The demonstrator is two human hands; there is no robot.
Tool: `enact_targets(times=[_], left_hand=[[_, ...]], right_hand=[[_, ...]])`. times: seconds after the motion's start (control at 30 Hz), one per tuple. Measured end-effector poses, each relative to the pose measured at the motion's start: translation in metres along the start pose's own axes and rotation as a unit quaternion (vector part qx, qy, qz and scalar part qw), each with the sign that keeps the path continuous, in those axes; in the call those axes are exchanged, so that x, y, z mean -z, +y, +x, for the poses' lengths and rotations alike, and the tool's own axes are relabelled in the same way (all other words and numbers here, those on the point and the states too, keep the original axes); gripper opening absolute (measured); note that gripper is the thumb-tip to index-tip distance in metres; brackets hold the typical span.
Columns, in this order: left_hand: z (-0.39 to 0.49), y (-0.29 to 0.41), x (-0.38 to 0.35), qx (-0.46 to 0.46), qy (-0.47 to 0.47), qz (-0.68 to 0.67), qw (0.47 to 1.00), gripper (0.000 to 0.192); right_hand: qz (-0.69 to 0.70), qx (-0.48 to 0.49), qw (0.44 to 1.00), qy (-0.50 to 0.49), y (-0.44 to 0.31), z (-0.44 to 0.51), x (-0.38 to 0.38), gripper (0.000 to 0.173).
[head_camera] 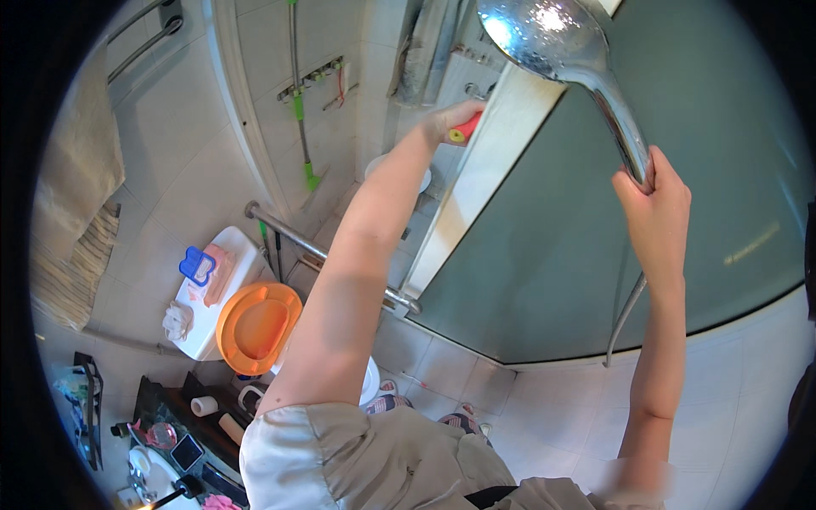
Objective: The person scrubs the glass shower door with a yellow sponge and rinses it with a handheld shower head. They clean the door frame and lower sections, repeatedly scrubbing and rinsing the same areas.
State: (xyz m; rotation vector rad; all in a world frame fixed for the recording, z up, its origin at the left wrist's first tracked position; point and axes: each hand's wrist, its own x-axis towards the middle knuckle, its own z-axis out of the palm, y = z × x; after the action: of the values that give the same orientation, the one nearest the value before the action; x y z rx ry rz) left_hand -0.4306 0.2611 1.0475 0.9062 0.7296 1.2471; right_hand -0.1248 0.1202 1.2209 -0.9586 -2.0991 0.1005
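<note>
My right hand [656, 220] is wrapped around the handle of a chrome handheld shower head [548, 38], raised at the top of the view. Its metal hose [625, 319] runs down behind my wrist. No water spray shows. Further forward, my left hand [454, 120] grips a red cylindrical object [467, 129] with a yellow end, perhaps a handle. Its far end is hidden behind the white edge frame [468, 182] of a frosted glass shower panel [574, 255]. The panel stands upright between my two arms, and my left hand is close against its frame.
A steel bar [287, 226] crosses under my left forearm. At left stands a white toilet tank [223, 306] with an orange plastic seat-shaped item [259, 328] against it. A green-and-grey mop pole [298, 105] hangs on the wall. A cluttered dark counter [166, 398] lies lower left.
</note>
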Motion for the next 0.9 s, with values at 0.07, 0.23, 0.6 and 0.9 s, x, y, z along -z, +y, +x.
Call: enact_targets(times=[0.07, 0.23, 0.6, 0.9], left_hand=[[0.003, -0.002, 0.002, 0.015, 0.0, 0.028, 0.999, 0.034], [0.007, 0.0, 0.004, 0.004, 0.004, 0.051, 0.999, 0.034], [-0.019, 0.021, 0.046, -0.023, 0.084, 0.107, 0.99, 0.033], [-0.075, 0.055, 0.092, -0.055, 0.126, 0.071, 0.988, 0.034]], right_hand=[[-0.001, -0.006, 1.0, -0.005, 0.0, -0.002, -0.004, 0.031], [-0.01, 0.005, 1.0, -0.008, 0.002, 0.001, -0.008, 0.031], [0.005, 0.019, 1.0, -0.011, 0.002, 0.001, 0.005, 0.031], [0.044, 0.027, 0.998, -0.026, -0.007, 0.018, -0.02, 0.028]])
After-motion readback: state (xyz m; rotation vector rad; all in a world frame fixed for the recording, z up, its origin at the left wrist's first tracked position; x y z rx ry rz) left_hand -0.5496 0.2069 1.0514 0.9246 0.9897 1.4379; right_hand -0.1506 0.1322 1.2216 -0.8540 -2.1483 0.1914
